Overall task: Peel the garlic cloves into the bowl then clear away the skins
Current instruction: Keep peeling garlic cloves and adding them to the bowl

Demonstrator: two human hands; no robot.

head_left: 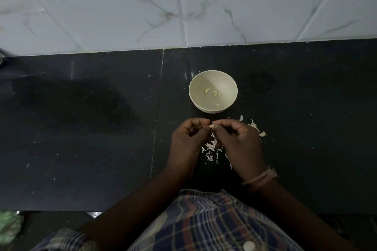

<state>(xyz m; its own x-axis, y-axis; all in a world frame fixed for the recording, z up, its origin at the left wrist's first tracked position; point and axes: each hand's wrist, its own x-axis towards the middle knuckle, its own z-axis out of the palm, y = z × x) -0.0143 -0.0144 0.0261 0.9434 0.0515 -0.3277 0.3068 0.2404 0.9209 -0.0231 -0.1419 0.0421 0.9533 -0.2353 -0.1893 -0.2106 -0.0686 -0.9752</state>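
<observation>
On the black counter [81, 128], the left hand [188, 140] and right hand [238, 142] meet fingertip to fingertip, together pinching a garlic clove [273, 126] just in front of the pale bowl [226, 81]. Two peeled cloves [206, 91] and a small bit lie inside the bowl. Loose skins [210, 149] lie scattered beneath the hands, with more skins and an unpeeled clove [262, 133] right of them.

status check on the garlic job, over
Left hand and right hand both pinch one garlic clove. Bowl holds a few peeled cloves. Skins litter the counter under hands; nothing blocking.
</observation>
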